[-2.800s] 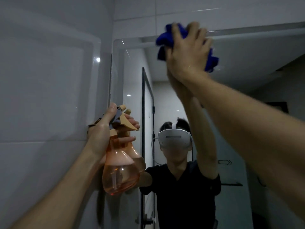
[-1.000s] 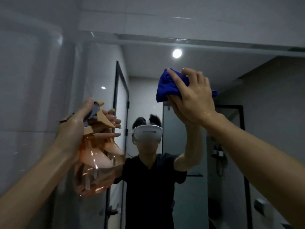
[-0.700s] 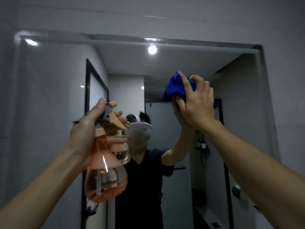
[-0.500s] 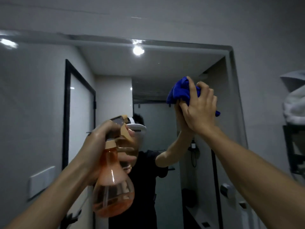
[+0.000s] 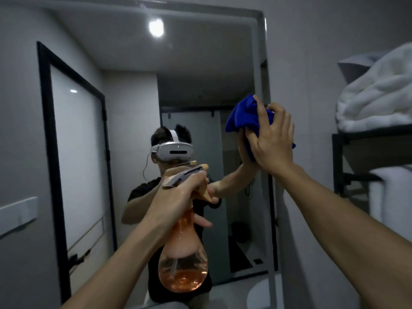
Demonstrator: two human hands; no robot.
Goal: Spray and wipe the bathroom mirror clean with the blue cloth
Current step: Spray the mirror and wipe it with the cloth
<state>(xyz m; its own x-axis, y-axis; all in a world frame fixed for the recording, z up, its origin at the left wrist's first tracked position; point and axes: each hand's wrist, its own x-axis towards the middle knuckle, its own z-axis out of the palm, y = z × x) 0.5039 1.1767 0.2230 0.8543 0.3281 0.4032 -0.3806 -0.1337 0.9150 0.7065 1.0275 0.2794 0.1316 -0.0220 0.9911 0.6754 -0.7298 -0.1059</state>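
Note:
The bathroom mirror (image 5: 124, 54) fills the left and middle of the head view, with its right edge just past my right hand. My right hand (image 5: 273, 139) presses the bunched blue cloth (image 5: 243, 117) flat against the glass near that right edge, at mid height. My left hand (image 5: 178, 197) grips the neck and trigger of an orange see-through spray bottle (image 5: 184, 264), held upright in front of the mirror's centre, about a third full. The nozzle points at the glass. The mirror reflects a person in a headset and both arms.
A black metal rack (image 5: 341, 161) stands on the right, with folded white towels (image 5: 376, 99) on its top shelf and another white towel (image 5: 392, 197) below. A white basin rim (image 5: 256, 293) shows at the bottom. Grey wall lies right of the mirror.
My right hand slid the cloth from the mirror's upper left, rightward and down to its right edge. My view turned right, bringing the rack in. The bottle moved toward the centre.

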